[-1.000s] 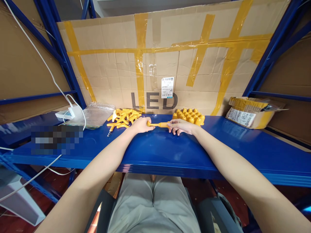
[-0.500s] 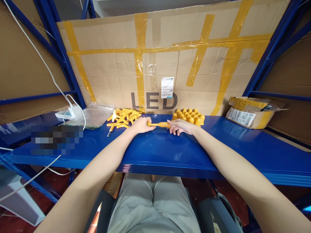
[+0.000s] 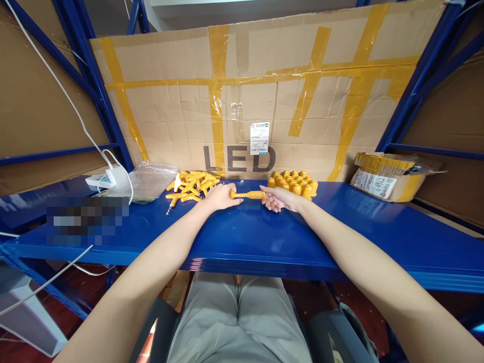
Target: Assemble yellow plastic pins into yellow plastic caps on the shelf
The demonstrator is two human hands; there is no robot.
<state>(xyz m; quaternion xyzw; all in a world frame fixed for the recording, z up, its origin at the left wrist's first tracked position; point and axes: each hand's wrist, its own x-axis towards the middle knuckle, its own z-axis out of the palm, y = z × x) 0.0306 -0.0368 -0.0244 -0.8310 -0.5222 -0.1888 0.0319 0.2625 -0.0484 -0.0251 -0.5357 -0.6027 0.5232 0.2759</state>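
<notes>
Both my hands meet at the back middle of the blue shelf. Between them lies a yellow plastic rod-shaped part, held level just above the shelf. My left hand grips its left end, and my right hand holds its thicker right end with the fingers curled. A loose heap of yellow T-shaped parts lies just left of my left hand. A tight cluster of upright yellow caps stands just behind my right hand.
A taped cardboard sheet marked LED closes the back. A clear plastic bag and a white charger with cable lie at the left. An open yellow cardboard box sits at the right. Blue rack posts flank both sides.
Both hands stay on the yellow part. My right hand's fingers have shifted slightly on its end; the view tipped a little.
</notes>
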